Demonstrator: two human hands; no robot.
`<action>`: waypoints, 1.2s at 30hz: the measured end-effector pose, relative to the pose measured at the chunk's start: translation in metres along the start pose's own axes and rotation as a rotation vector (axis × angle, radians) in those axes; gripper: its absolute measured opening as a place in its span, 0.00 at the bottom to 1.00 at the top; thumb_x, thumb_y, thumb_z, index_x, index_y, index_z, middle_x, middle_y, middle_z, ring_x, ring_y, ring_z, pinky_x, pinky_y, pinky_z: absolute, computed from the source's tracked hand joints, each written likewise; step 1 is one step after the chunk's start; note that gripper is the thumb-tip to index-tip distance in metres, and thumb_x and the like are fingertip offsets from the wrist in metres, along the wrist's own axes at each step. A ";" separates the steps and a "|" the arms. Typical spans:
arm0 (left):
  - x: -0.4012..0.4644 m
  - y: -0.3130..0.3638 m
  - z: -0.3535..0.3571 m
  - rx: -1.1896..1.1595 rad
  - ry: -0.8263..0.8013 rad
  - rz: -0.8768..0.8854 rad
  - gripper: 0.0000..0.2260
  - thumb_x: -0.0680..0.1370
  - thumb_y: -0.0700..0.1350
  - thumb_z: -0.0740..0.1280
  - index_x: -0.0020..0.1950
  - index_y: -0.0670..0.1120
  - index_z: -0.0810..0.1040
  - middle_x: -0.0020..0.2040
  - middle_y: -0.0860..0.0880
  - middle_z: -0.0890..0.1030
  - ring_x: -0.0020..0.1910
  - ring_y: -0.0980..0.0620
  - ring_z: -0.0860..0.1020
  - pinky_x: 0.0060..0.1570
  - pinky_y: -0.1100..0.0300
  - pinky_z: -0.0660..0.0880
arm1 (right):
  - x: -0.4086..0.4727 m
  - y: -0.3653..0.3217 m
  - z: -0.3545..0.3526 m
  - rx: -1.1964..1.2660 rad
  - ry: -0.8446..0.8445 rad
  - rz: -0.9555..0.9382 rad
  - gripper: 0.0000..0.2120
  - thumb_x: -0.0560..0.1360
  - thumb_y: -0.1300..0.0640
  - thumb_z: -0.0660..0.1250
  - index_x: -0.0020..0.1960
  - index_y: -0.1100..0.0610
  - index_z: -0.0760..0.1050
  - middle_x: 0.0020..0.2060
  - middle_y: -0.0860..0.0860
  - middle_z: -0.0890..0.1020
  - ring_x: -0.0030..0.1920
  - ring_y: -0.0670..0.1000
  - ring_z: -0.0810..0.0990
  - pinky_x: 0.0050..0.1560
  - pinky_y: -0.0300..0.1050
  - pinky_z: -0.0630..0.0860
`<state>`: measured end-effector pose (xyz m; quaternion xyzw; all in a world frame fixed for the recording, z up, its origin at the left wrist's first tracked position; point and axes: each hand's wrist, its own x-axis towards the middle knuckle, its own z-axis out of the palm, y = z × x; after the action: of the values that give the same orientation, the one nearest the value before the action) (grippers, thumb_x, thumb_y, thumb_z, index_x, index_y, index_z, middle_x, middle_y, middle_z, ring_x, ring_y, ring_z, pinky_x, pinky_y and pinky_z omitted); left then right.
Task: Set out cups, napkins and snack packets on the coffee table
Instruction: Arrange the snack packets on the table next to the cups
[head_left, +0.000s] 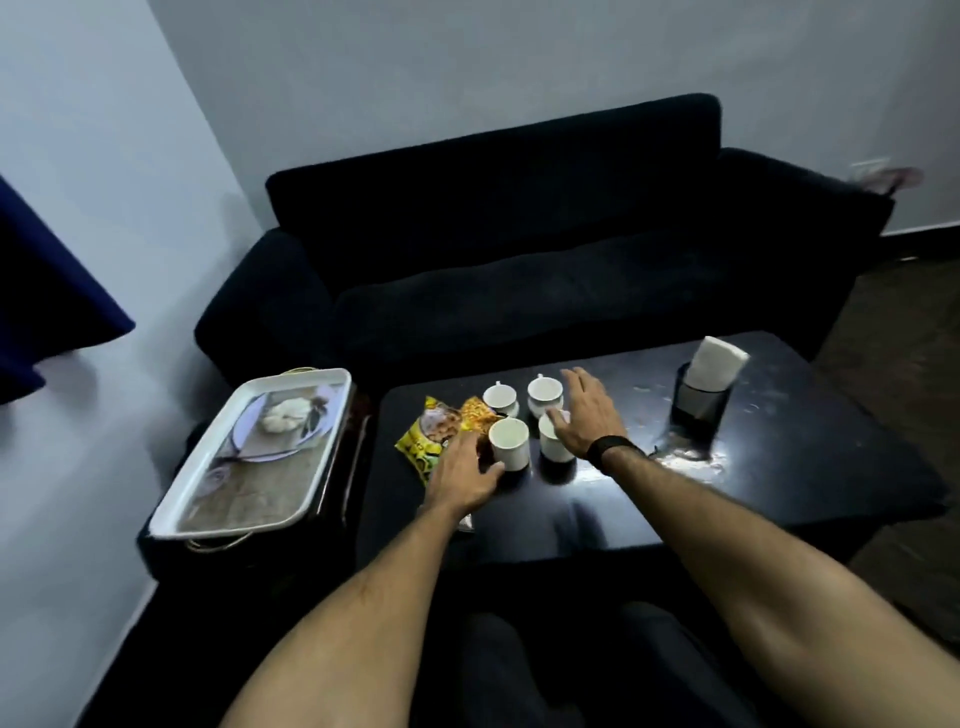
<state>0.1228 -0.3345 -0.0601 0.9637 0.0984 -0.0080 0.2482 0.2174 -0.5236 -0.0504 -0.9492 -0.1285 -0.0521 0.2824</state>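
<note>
Several white cups stand together on the dark coffee table (779, 467): a near one (509, 441), one behind it (500, 399), another at the back (545, 395), and one (551, 441) partly hidden under my right hand. Two snack packets lie left of the cups, a yellow-green one (423, 439) and an orange one (478, 413). My left hand (465, 475) rests against the near cup's left side, over the packets, thumb touching the cup. My right hand (587, 415) hovers open, fingers spread, over the right-hand cups. White napkins (719, 361) stick out of a dark holder (698, 410) at the right.
A white printed tray (208, 499) sits on a low stand left of the table. A dark sofa (519, 249) runs behind the table. My knees are below the table's near edge. A blue cloth (47, 291) hangs at the far left.
</note>
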 end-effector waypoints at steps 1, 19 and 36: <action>-0.001 -0.013 -0.001 0.007 -0.004 -0.035 0.30 0.77 0.55 0.67 0.75 0.45 0.64 0.73 0.45 0.69 0.73 0.45 0.66 0.71 0.51 0.65 | -0.001 -0.011 0.010 0.019 -0.014 -0.033 0.27 0.76 0.51 0.65 0.72 0.58 0.64 0.73 0.57 0.66 0.73 0.58 0.64 0.73 0.52 0.64; 0.016 -0.108 0.030 -0.201 -0.128 -0.407 0.21 0.70 0.45 0.73 0.63 0.48 0.79 0.59 0.46 0.82 0.59 0.47 0.79 0.53 0.59 0.75 | -0.006 -0.075 0.142 0.045 -0.604 -0.047 0.49 0.67 0.46 0.76 0.78 0.52 0.52 0.72 0.57 0.64 0.70 0.61 0.70 0.70 0.56 0.69; 0.095 -0.100 0.005 -0.136 0.115 -0.313 0.39 0.73 0.43 0.71 0.79 0.51 0.55 0.79 0.46 0.58 0.76 0.43 0.61 0.72 0.48 0.64 | -0.012 -0.059 0.120 -0.078 -0.075 -0.455 0.07 0.73 0.58 0.65 0.51 0.58 0.72 0.50 0.53 0.76 0.43 0.58 0.77 0.35 0.51 0.73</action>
<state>0.1968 -0.2339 -0.1179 0.9165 0.2614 0.0154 0.3023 0.1934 -0.4126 -0.1221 -0.9072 -0.3476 -0.0839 0.2217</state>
